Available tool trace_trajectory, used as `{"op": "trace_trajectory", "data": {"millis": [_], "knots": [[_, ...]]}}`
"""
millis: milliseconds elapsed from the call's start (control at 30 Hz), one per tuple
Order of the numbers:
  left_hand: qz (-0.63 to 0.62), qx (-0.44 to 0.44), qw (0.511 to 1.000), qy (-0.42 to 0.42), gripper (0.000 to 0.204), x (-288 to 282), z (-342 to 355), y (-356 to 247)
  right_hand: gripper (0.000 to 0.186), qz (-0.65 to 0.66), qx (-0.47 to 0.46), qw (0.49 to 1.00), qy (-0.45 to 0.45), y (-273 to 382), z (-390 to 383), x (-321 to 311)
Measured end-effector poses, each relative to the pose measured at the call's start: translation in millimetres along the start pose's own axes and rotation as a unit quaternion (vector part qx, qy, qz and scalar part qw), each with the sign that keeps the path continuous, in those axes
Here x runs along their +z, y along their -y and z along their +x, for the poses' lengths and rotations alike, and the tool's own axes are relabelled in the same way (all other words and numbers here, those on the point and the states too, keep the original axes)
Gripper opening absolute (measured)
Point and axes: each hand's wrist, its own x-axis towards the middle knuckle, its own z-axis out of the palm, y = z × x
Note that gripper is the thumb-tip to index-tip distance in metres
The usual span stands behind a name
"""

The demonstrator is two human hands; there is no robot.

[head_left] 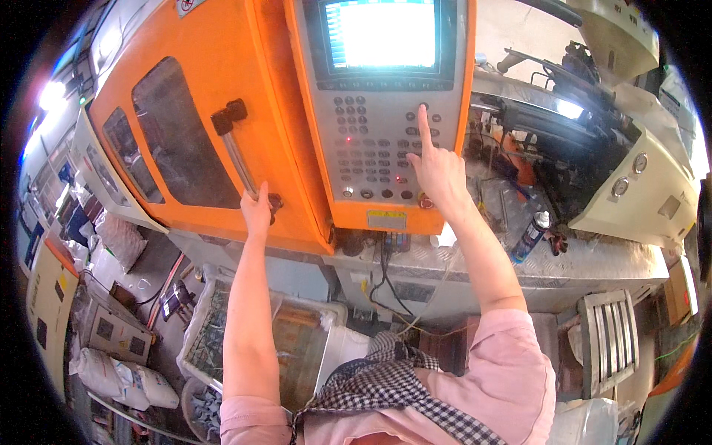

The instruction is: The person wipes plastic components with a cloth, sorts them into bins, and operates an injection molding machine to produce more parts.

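Observation:
My left hand [256, 208] is closed on the lower end of the metal handle [237, 154] of the orange machine door [215, 67], which has dark windows. My right hand [437, 174] has its index finger stretched onto a button high on the right of the grey keypad [363, 159], the other fingers partly curled and holding nothing. The keypad sits below a lit screen [380, 33] in an orange-edged control panel, with small red lights among its keys and a red knob at its lower right, partly behind my hand.
A spray can [529, 239] stands on the metal ledge [608, 263] beside machinery [564, 141]. Below are a lined bin [204, 341], hanging cables [386, 282] and a slatted grey piece [608, 341]. Sacks [119, 378] and another machine cabinet [52, 304] are at the left.

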Motion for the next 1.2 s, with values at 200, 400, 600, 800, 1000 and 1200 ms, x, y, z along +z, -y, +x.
{"op": "trace_trajectory", "data": {"millis": [200,400,600,800,1000,1200], "knots": [[-0.019,0.019,1.000,-0.003,0.026,1.6,2.3,0.2,0.090,-0.018,0.000,1.000,0.005,-3.8,5.8,3.9],[0.011,0.021,1.000,-0.006,0.030,-2.0,6.5,7.9,0.091,-0.019,0.013,0.999,0.037,-2.9,-6.6,8.8],[0.010,0.015,1.000,-0.005,0.031,0.3,4.5,8.0,0.092,-0.028,0.015,0.998,0.046,-8.8,-7.7,12.5],[0.009,0.009,1.000,0.001,0.029,-1.2,4.1,5.6,0.091,-0.035,0.006,0.999,0.031,-8.6,-6.4,17.2],[0.009,-0.001,1.000,0.006,0.027,-1.4,2.2,-1.8,0.091,-0.042,-0.002,0.998,0.038,-6.9,-7.4,7.5],[0.018,-0.006,1.000,0.013,0.027,-1.9,-1.0,-4.7,0.092,-0.005,0.035,0.999,0.036,-13.9,-13.3,1.2]]}}
